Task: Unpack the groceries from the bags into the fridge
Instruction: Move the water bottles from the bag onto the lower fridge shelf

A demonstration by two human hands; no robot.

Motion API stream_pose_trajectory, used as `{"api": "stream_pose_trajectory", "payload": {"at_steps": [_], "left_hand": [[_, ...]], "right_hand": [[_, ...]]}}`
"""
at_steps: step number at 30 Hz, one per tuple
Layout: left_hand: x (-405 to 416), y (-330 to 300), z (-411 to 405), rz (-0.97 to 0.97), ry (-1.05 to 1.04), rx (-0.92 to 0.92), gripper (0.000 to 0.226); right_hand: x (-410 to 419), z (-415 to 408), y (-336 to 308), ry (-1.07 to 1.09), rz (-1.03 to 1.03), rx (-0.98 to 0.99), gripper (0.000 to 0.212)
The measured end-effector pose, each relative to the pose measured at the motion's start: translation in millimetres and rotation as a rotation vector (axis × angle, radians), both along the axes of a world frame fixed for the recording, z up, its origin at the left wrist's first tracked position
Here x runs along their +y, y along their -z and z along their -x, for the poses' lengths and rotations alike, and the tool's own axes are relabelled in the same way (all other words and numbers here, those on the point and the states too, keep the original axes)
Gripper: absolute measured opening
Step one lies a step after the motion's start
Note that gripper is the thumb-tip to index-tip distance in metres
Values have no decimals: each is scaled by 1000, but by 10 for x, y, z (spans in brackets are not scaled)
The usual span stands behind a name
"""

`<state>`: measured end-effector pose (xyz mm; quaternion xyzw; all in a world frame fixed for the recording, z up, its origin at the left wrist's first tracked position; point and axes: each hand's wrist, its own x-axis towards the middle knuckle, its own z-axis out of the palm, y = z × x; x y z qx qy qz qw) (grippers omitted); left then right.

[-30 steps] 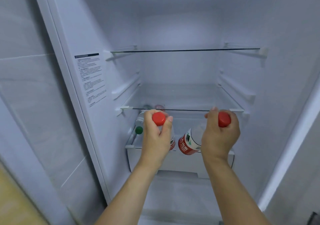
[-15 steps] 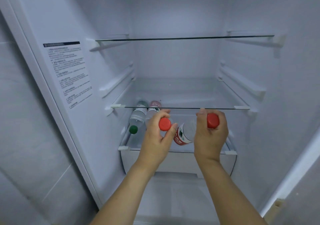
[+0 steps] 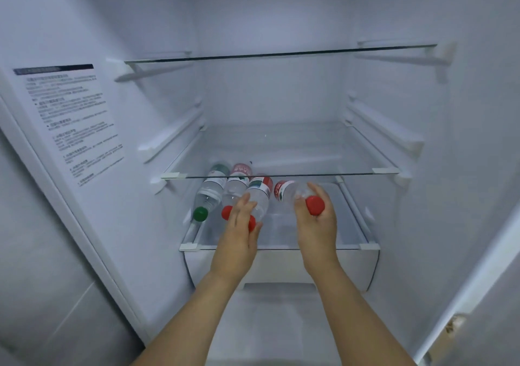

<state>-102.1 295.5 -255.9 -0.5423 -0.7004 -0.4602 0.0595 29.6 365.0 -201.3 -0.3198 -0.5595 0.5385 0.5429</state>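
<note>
Inside the open fridge, three clear water bottles lie side by side on the lowest shelf point(image 3: 351, 243), caps toward me: a green-capped bottle point(image 3: 209, 194) at the left, then a red-capped bottle point(image 3: 235, 188), then another red-capped bottle point(image 3: 260, 197). My left hand point(image 3: 239, 233) rests with fairly straight fingers against the neck and cap of that third bottle. My right hand point(image 3: 316, 225) grips a fourth red-capped bottle point(image 3: 284, 190) by its neck, held tilted just above the shelf, to the right of the others.
A glass shelf point(image 3: 281, 175) hangs right above the bottles, with another glass shelf point(image 3: 281, 54) higher up. Below the bottles is a white drawer front point(image 3: 281, 267). A printed label point(image 3: 67, 121) is on the fridge's left wall. The shelf's right part holds nothing.
Both hands moved down and deeper under the middle glass shelf. The left hand's bottle now lies on the shelf and its fingers have straightened. The right hand still grips its bottle.
</note>
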Motion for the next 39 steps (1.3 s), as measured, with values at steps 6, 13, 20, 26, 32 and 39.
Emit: {"api": "stream_pose_trajectory", "payload": {"at_steps": [6, 13, 20, 26, 32, 39], "left_hand": [[218, 127, 107, 139, -45, 151, 45], [434, -6, 268, 357, 17, 188, 59], [468, 93, 342, 274, 36, 116, 55], [467, 100, 327, 265, 23, 124, 54], [464, 92, 310, 277, 15, 117, 54], [472, 95, 301, 275, 6, 127, 54]], "right_hand": [[213, 186, 199, -53, 13, -214, 57], [555, 336, 326, -115, -18, -444, 58], [712, 383, 337, -161, -14, -419, 42], [688, 394, 341, -154, -48, -388, 37], [691, 406, 368, -141, -59, -400, 41], [703, 417, 382, -131, -59, -406, 43]]}}
